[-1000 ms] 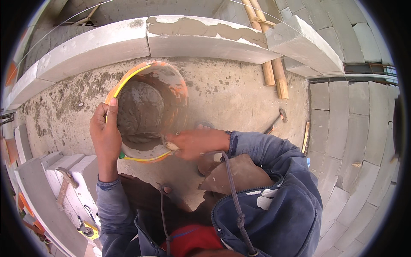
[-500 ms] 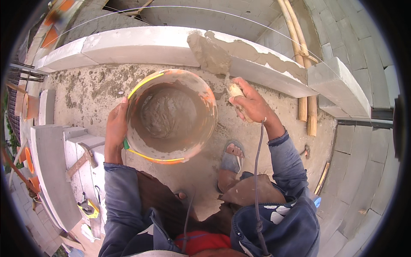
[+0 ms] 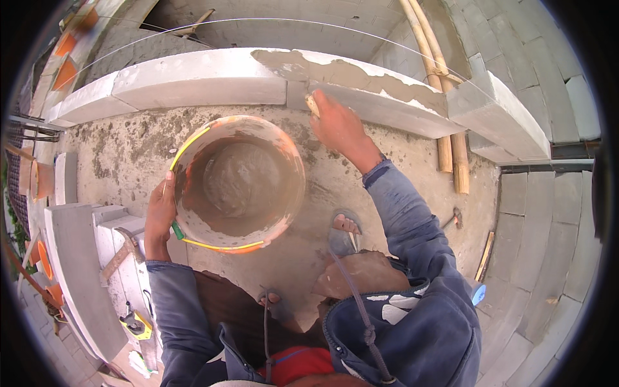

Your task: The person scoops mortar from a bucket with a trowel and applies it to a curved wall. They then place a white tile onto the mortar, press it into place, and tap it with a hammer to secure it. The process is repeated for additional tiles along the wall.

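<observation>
My left hand [image 3: 161, 216] grips the left rim of a round orange bucket [image 3: 289, 155], its thumb over the edge beside the yellow handle. Wet grey mortar [image 3: 238, 180] lies inside the bucket, and dried smears coat its walls. Beyond the bucket's right side, my right hand [image 3: 340, 129] is closed around the wooden handle of a trowel [image 3: 312, 105], close against a low wall of pale blocks [image 3: 200, 74]. The trowel's blade cannot be made out clearly. A layer of mortar [image 3: 351, 72] covers part of the wall's top, from its middle toward the right.
A string [image 3: 258, 20] runs above the wall. Bamboo poles [image 3: 443, 129] lean at the right near an upright block [image 3: 500, 106]. At left, a hammer [image 3: 122, 255] and a yellow tape measure [image 3: 137, 326] lie on stacked blocks [image 3: 80, 271]. My sandalled foot [image 3: 346, 224] stands near the bucket.
My right hand has moved left and turned, taking the mortar-covered trowel blade off the wall top. Mortar now shows on the wall where the blade was. My left hand stays on the bucket rim.
</observation>
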A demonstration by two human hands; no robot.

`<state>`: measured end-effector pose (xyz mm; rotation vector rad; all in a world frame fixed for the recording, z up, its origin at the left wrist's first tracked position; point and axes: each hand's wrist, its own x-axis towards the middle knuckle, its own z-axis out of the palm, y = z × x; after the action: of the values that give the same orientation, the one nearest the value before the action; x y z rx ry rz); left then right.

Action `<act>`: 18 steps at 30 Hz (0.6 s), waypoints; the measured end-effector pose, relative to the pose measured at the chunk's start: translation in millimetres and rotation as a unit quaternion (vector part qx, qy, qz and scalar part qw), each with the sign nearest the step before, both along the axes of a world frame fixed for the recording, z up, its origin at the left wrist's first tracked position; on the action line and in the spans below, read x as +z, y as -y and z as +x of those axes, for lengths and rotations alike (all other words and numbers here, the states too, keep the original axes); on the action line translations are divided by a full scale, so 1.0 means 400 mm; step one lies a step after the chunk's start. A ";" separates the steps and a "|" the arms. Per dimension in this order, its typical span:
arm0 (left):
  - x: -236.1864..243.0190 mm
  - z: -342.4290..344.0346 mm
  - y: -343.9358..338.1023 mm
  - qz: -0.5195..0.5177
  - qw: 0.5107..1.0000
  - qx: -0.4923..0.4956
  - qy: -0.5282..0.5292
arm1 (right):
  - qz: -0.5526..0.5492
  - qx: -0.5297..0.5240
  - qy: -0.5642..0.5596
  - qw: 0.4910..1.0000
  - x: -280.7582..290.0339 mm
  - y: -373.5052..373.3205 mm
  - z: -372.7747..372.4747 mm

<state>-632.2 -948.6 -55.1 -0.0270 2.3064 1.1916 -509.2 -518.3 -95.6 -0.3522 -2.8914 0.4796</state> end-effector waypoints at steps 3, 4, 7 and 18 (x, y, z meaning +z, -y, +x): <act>0.005 0.006 -0.022 0.048 0.999 0.010 -0.006 | 0.065 -0.005 0.017 0.998 -0.033 0.036 -0.063; -0.003 0.018 -0.030 0.084 0.996 0.019 -0.007 | 0.098 0.004 0.002 0.995 -0.062 0.060 -0.071; 0.015 0.009 -0.014 0.098 0.994 0.022 0.034 | 0.145 0.026 -0.009 0.989 -0.113 0.101 -0.067; 0.045 0.035 -0.067 0.154 0.986 0.048 0.042 | -0.073 0.054 -0.015 0.996 -0.018 0.033 0.322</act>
<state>-618.2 -922.0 -37.1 -0.0752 2.0454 1.5528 -380.4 -531.3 -103.0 -0.2091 -2.8650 0.7100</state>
